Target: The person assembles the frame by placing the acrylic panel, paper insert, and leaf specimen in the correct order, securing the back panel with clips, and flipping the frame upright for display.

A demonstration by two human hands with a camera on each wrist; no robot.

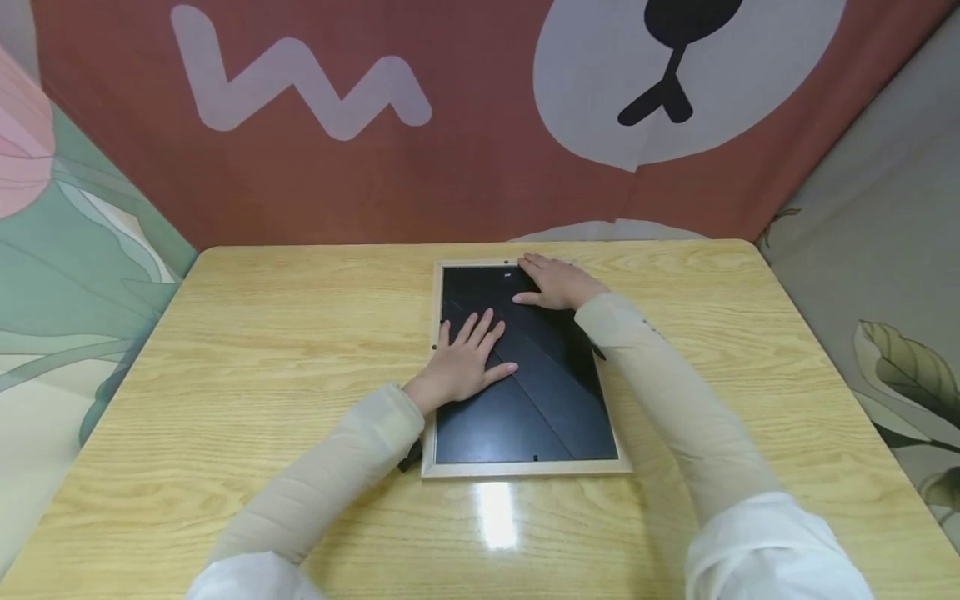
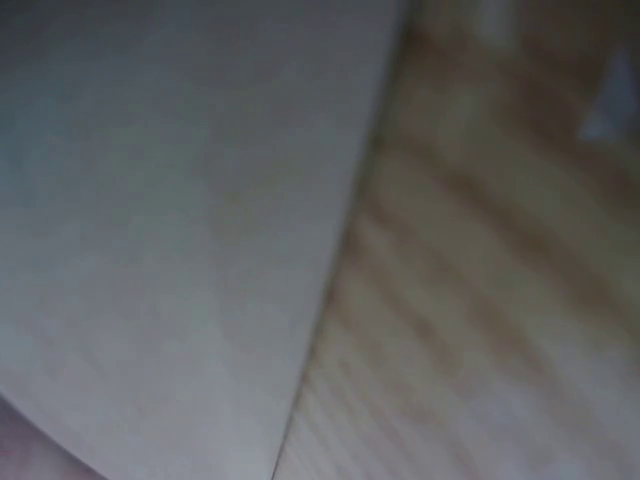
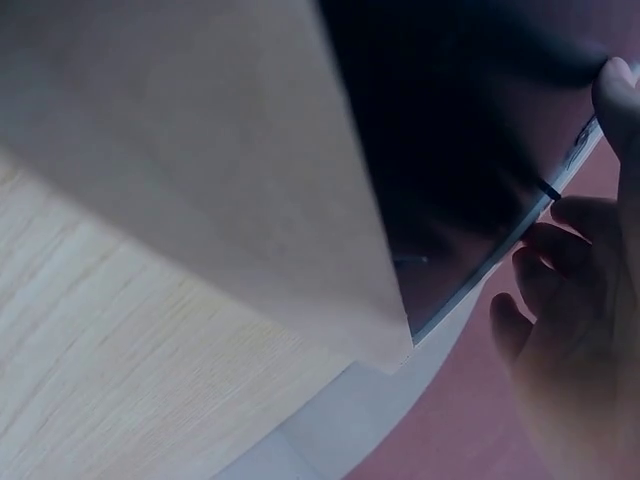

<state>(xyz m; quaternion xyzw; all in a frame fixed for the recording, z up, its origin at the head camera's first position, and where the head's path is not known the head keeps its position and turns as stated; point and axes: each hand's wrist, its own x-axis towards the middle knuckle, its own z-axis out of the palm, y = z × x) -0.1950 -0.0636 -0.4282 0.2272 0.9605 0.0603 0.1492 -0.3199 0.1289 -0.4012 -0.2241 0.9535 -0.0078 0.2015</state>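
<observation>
A picture frame (image 1: pixel 525 468) with a pale wood border lies on the table, its black backing board (image 1: pixel 510 425) facing up. Small dark tabs sit along its border, and a diagonal line crosses the board. Fingers spread, my left hand (image 1: pixel 459 367) rests flat on the board's left-middle part. My right hand (image 1: pixel 558 283) lies at the upper right end of the frame, thumb on the board. In the right wrist view, the fingers of my right hand (image 3: pixel 590 260) are at the frame's edge by a dark tab (image 3: pixel 548 190). The left wrist view shows no hand clearly.
The frame lies on a wood-grain table (image 1: pixel 262 350), near its back edge. Behind it hangs a reddish cloth (image 1: pixel 480 183) with white shapes. Patterned cloths (image 1: pixel 885 250) flank both sides. Light reflects off the tabletop in front of the frame.
</observation>
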